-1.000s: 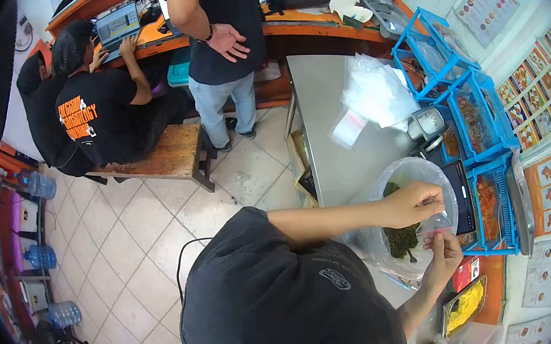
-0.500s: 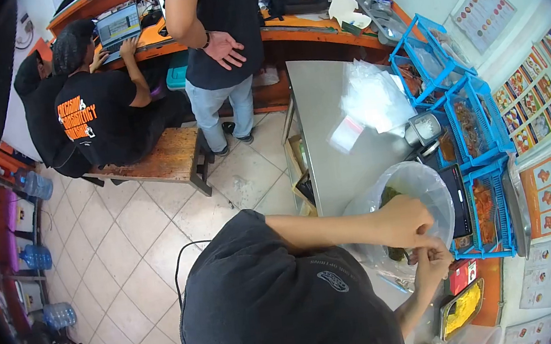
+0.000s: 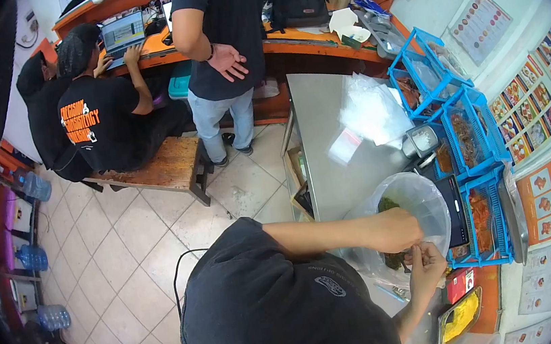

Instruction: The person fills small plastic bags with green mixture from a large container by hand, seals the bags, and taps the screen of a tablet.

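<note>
A large clear plastic bag (image 3: 433, 212) stands open on the metal table, with dark green leafy stuff (image 3: 388, 203) inside it. Over its mouth, my left hand (image 3: 401, 229) is closed, knuckles up, hiding most of what its fingers hold. My right hand (image 3: 427, 262) meets it from below, its thumb and fingers pinched together. The fingertips of both hands touch or nearly touch. Something small and dark shows just beneath them, too small to name.
Blue plastic baskets (image 3: 481, 216) with packed goods stand along the wall beside a black tablet (image 3: 453, 209). Clear plastic bags (image 3: 370, 110) lie on the metal table (image 3: 327, 179). A tray of yellow stuff (image 3: 461, 319) is near my right arm. Other people are at a desk behind.
My hands stay together over the bag and have shifted slightly left in the view. The right fingers look more tightly pinched. The whole view has tilted a little.
</note>
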`<move>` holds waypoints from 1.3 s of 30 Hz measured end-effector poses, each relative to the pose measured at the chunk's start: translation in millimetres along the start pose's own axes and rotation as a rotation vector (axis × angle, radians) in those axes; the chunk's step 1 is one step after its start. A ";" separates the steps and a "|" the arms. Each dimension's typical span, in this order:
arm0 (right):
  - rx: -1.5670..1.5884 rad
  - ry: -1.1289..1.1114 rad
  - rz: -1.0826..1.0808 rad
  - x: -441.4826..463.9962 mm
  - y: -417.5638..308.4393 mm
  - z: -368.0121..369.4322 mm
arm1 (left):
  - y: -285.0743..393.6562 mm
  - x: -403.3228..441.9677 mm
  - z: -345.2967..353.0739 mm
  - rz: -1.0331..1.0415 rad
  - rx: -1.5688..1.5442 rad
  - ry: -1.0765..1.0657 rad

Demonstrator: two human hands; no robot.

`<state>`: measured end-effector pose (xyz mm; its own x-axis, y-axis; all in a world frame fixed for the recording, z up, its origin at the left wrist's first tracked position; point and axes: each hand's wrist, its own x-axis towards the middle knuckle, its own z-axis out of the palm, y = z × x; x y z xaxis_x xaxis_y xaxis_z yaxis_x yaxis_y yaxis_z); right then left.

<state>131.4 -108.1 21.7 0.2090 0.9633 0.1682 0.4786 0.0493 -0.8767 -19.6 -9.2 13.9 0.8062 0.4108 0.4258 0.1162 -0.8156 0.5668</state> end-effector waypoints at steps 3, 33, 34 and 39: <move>0.016 -0.138 -0.031 1.8 -2.6 -6.5 | 6.7 0.6 -9.9 0.013 -0.097 -0.044; -0.298 0.158 -0.430 5.9 -30.5 5.1 | 23.7 11.3 12.3 0.001 0.230 0.591; -0.261 0.186 -0.395 6.0 -24.9 7.3 | 21.5 11.9 14.1 -0.003 0.230 0.591; -0.367 0.159 -0.299 1.8 -17.0 1.6 | 14.6 9.8 19.5 0.000 0.208 0.612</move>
<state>122.3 -106.8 36.1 0.1307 0.8679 0.4793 0.8002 0.1931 -0.5677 1.3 -25.0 12.6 0.3367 0.5184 0.7861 0.2759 -0.8525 0.4440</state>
